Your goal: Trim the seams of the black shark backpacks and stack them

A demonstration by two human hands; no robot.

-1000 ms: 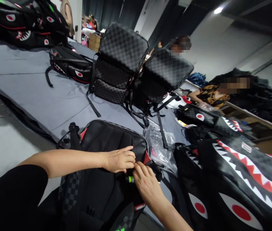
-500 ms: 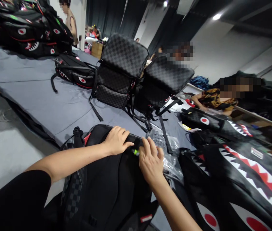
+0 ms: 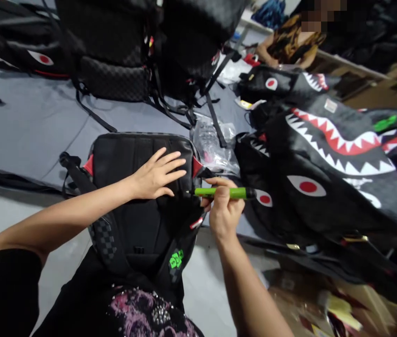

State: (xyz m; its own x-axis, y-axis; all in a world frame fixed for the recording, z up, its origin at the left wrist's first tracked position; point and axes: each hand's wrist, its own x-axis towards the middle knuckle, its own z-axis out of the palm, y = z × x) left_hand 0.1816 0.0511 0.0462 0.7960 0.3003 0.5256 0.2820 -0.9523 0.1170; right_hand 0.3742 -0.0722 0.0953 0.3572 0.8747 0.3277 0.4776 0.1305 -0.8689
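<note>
A black backpack (image 3: 145, 234) lies back panel up in front of me, with red corner pieces and checkered straps. My left hand (image 3: 154, 178) rests flat on its upper part, fingers spread. In my right hand (image 3: 224, 210) is a green marker pen (image 3: 233, 193), gripped between thumb and fingers. Its dark, thin tip points left, at the backpack's right side just below the red corner; whether it touches the fabric I cannot tell. A green patch (image 3: 176, 259) shows on the right strap.
Clear plastic wrapping (image 3: 215, 142) lies beyond the backpack on the grey-covered table (image 3: 19, 126). Checkered bags (image 3: 114, 77) stand behind. Shark-face bags (image 3: 324, 154) are piled at the right, above cardboard boxes (image 3: 370, 299) low down. Across the table sits a person in a patterned top (image 3: 289, 40).
My view has tilted down. My left hand has flattened with fingers spread on the backpack. The green marker pen, mostly hidden before, now shows in my right hand, pointing left.
</note>
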